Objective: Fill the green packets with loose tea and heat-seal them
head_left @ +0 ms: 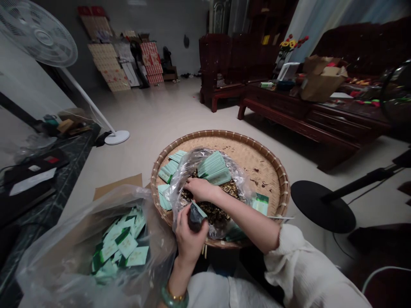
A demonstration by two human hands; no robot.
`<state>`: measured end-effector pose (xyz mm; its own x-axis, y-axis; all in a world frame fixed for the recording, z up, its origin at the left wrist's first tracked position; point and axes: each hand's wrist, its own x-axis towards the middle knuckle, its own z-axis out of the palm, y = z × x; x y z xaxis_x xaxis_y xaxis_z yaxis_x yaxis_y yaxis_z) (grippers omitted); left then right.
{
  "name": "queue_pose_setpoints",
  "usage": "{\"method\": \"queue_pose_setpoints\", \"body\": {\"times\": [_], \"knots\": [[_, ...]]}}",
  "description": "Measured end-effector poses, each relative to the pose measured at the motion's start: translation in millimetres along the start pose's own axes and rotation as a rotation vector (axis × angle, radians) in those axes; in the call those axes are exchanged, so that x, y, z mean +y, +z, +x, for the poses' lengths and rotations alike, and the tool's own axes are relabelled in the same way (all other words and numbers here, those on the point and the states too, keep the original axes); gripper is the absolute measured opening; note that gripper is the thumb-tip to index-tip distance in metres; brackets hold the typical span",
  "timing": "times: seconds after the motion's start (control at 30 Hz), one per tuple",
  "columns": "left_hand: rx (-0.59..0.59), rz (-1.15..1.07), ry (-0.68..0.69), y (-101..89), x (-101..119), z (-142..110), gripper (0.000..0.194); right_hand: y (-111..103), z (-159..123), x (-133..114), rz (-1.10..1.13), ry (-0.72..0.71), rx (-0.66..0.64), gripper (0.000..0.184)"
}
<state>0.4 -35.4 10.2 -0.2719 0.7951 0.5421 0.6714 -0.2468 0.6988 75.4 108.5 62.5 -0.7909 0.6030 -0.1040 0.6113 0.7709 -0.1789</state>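
My left hand (189, 241) is wrapped round a small green sachet (197, 217) with its dark mouth gaping upward, at the near rim of a clear plastic bag (236, 164). Dark brown and yellowish dried plant bits (221, 209) fill the bag. Above them my right hand (201, 189) reaches in from the right, fingers closed and pointing down; what they pinch is hidden. A fanned stack of flat green sachets (214, 167) rests on the dried bits. The bag sits on a round woven bamboo tray (271, 171).
More flat sachets (164, 196) lie along the tray's left side, another (260, 203) at right. A large plastic bag (64, 244) of green packets (125, 244) stands at lower left. A white fan (117, 137), black stand base (323, 206) and wooden table (308, 115) surround the tray.
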Motion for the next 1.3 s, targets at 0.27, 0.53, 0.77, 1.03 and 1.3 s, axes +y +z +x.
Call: {"method": "queue_pose_setpoints", "body": {"times": [0.27,0.53,0.77,1.03,1.3], "knots": [[-0.001,-0.006,-0.08,0.1,-7,-1,0.05,-4,-12,8,0.229,0.041,0.156,0.032],[0.015,0.032,-0.103,0.6,-3,9,0.048,-12,-49,32,0.954,0.147,0.297,0.026],[-0.077,0.056,-0.076,1.8,11,25,0.045,-44,-83,42,1.287,0.165,0.264,0.029],[-0.115,0.075,-0.019,7.5,14,32,0.044,-72,-104,31,1.018,0.108,0.301,0.023],[-0.097,0.05,-0.033,9.4,11,30,0.041,-70,-106,15,0.62,0.134,0.289,0.025]]}}
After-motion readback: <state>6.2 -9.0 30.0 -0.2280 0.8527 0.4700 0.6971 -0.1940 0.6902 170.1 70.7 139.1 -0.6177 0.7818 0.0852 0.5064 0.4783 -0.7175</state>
